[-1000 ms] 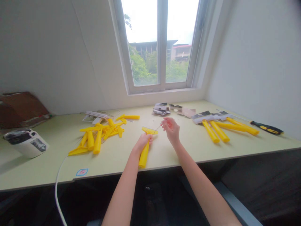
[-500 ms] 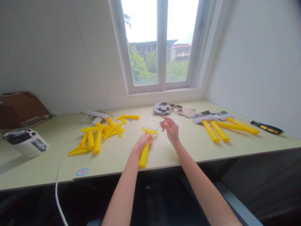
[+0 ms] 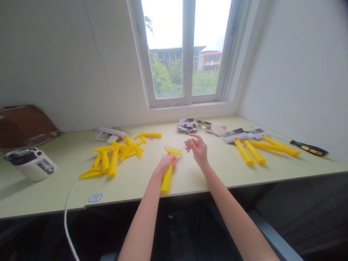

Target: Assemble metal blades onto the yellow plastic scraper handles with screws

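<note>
My left hand point(image 3: 166, 162) is wrapped round the neck of a yellow scraper point(image 3: 166, 180) near the table's front edge. Its wide head point(image 3: 173, 150) points away from me and the thick handle comes back toward me. On the right, my right hand point(image 3: 198, 148) is raised just beside that head, its fingers pinching a thin metal rod point(image 3: 182, 148). The rod's far tip meets the right part of the scraper head; whether it sits in a screw is too small to tell. The rod's other end is hidden in the fingers.
A pile of yellow scraper parts point(image 3: 113, 164) lies left. To the right are several yellow scrapers point(image 3: 254, 153) with packaging and a black-and-yellow screwdriver point(image 3: 309, 148). Small packets point(image 3: 186, 125) lie below the window. A white canister point(image 3: 34, 166) and a cable point(image 3: 66, 217) are far left.
Almost nothing differs. My right hand's fingers have shifted very slightly around the rod, while the left hand and the scraper stay in place.
</note>
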Demonstrator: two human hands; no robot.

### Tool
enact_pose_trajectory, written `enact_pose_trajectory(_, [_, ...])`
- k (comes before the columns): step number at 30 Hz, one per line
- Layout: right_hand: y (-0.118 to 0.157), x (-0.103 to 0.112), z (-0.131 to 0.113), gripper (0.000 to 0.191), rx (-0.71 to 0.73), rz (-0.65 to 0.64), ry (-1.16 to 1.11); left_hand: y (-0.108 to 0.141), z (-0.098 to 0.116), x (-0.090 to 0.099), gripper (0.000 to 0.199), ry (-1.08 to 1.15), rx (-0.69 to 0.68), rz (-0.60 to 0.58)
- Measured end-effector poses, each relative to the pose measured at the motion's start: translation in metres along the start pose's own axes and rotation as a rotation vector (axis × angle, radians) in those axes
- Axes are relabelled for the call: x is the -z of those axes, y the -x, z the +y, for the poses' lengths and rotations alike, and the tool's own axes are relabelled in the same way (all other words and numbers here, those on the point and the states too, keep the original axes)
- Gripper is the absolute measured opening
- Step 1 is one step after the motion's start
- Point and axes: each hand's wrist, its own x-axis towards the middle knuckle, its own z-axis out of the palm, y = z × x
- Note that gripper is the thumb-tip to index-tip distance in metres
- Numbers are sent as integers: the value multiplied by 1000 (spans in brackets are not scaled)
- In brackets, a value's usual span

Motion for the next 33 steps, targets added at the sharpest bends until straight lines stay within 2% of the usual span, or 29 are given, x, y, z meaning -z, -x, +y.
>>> enact_pose_trajectory(4, [-1,1,2,34,11,-33,-8,0,0,0,12,-12,-2,-1])
enact_pose_trajectory(10, [-2,1,5,26,27,55,26,1,0,0,12,-16,9,0])
enact_pose_trajectory(15, [-1,1,6,23,18,79,36,-2,-3,3,9,6,5,-11])
enact_pose_trajectory(22, [0,0,5,22,14,45,19,-1,-1,1,9,13,12,-1])
enact_pose_trajectory(27, [0,1,5,30,53,-35,29,0,-1,0,12,32,-10,8])
enact_pose_trajectory(33, [-2,2,9,23,48,18,65,-1,-1,0,11,41,-8,24])
